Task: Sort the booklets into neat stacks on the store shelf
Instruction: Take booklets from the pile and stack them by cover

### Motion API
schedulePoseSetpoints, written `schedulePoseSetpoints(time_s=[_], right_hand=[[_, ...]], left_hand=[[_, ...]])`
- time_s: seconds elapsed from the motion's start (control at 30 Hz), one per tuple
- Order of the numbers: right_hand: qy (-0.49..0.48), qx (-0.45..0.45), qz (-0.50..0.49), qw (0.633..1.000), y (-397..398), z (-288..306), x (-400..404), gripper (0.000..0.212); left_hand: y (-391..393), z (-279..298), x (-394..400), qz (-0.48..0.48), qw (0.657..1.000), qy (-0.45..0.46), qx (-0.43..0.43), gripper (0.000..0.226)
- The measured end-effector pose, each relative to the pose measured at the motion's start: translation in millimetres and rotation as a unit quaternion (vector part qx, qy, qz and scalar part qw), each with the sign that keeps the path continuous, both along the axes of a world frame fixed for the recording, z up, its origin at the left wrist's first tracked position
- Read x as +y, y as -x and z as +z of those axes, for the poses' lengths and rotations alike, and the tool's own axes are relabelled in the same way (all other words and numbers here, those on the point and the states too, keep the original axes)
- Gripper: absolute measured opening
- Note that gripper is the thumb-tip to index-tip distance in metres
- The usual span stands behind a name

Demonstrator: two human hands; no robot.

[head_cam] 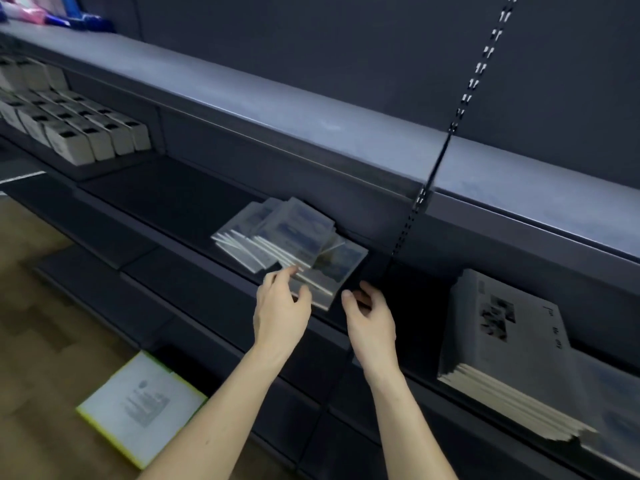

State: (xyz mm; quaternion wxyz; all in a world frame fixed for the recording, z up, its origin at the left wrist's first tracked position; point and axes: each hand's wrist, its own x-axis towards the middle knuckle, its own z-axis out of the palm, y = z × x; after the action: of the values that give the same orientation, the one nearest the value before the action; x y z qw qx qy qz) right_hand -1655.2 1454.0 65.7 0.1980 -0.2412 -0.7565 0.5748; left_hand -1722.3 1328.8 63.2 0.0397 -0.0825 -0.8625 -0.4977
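Surroundings, placed relative to the slotted upright rail (450,129) that is running down the dark back panel. Left of the rail, a dark middle shelf (166,199) is carrying the loose pile of booklets (287,237); the pile is lying fanned and askew, its white page edges showing toward the front, its right corner sitting close to the foot of the rail. Far left of the rail, rows of small white boxes (86,129) are standing packed together on a shelf at a similar height. Above everything, a grey top ledge (277,109) is overhanging the booklets and crossing behind the rail. Right of the rail, a tall stack of grey printed magazines (509,362) is lying flat. Below and well left of the rail, a white sheet with a yellow-green border (142,407) is lying on the wooden floor (31,306).

The left hand (280,310) is reaching to the front edge of the pile, its thumb and fingertips appearing to pinch the nearest booklet; motion blur is leaving the contact uncertain. The right hand (370,320) is hovering just right of the pile, directly below the rail, fingers loosely curled and holding nothing, slightly apart from the booklets.
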Motion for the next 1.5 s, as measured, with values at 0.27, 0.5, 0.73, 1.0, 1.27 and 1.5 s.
schedulePoseSetpoints(time_s=[0.27, 0.5, 0.73, 1.0, 1.27, 1.5], right_hand=[[0.022, -0.045, 0.026, 0.998, 68, -24, -18, 0.05], [0.034, -0.084, 0.008, 0.996, 145, -56, -11, 0.052], [-0.014, -0.093, -0.018, 0.995, 195, -67, -6, 0.045], [0.025, -0.095, -0.112, 0.989, 210, -72, -2, 0.024], [0.119, -0.09, -0.17, 0.974, 200, -71, -5, 0.033], [0.099, -0.089, -0.19, 0.973, 194, -71, -8, 0.038]], left_hand=[[62, -20, -18, 0.007, 0.999, 0.035, -0.005, 0.044], [138, -41, -17, -0.014, 0.993, 0.118, -0.022, 0.057], [184, -41, -6, -0.004, 0.96, 0.28, -0.029, 0.064], [183, -43, -5, -0.075, 0.934, 0.348, 0.014, 0.058], [195, -44, -10, -0.114, 0.953, 0.267, 0.093, 0.036], [194, -38, -12, -0.134, 0.945, 0.289, 0.075, 0.044]])
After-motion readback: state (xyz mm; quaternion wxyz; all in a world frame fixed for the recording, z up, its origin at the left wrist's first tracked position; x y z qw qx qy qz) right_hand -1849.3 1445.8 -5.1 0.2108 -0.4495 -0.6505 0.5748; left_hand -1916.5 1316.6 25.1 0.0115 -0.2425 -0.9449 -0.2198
